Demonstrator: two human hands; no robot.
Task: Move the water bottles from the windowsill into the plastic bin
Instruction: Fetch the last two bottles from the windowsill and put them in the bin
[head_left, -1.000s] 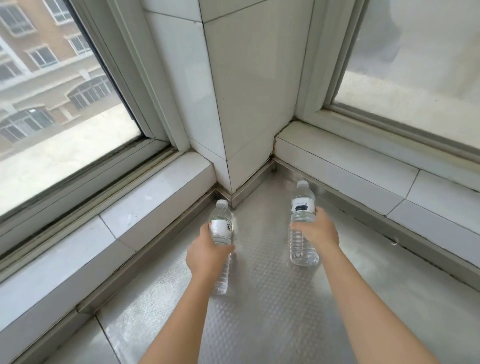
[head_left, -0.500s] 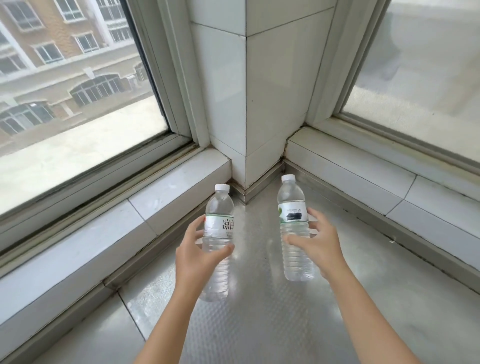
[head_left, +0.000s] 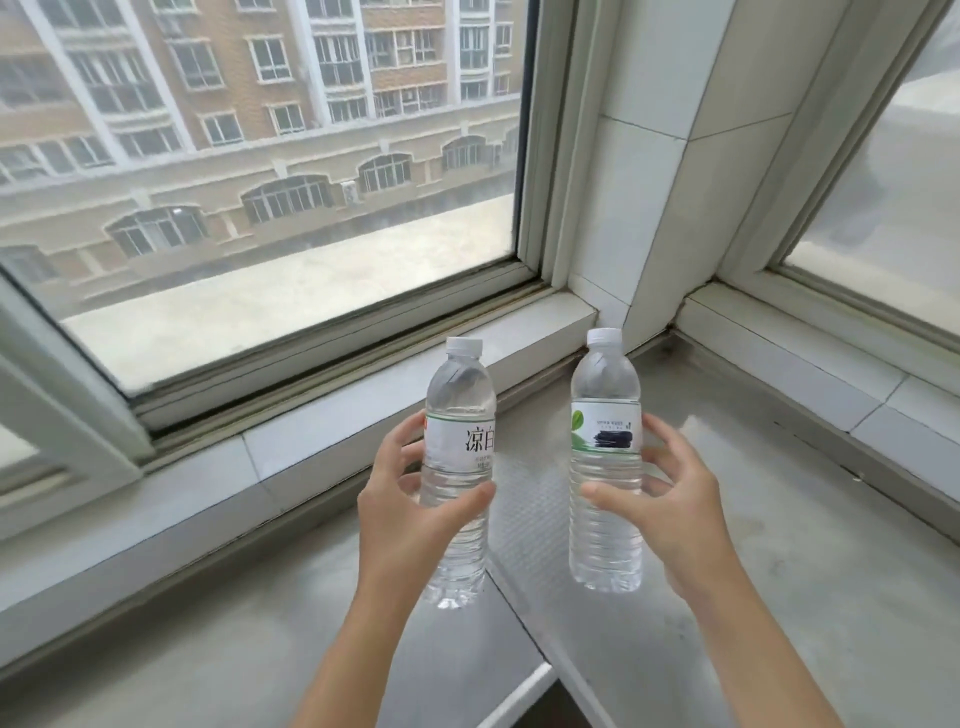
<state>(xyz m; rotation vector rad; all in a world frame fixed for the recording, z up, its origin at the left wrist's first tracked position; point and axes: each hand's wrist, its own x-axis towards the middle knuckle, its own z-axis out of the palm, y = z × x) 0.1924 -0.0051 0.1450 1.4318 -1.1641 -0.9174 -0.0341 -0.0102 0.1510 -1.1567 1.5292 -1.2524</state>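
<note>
Carrying step: left hand (head_left: 410, 525) grips left bottle (head_left: 460, 467), right hand (head_left: 670, 509) grips right bottle (head_left: 605, 467), both upright above windowsill (head_left: 779, 519). Bin not visible; next, turn toward it.

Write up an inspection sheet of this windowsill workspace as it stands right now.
Surface: grey metal windowsill, textured in the middle, running into a tiled corner.
Job's things: left bottle and right bottle, both clear, white-capped, upright and lifted off the sill; plastic bin not in view.
Clutter: nothing seen.
Grippers: left hand grips the left bottle; right hand grips the right bottle.
Cables: nothing seen.
Surroundings: two windows meeting at the corner; a brick building outside.
</note>
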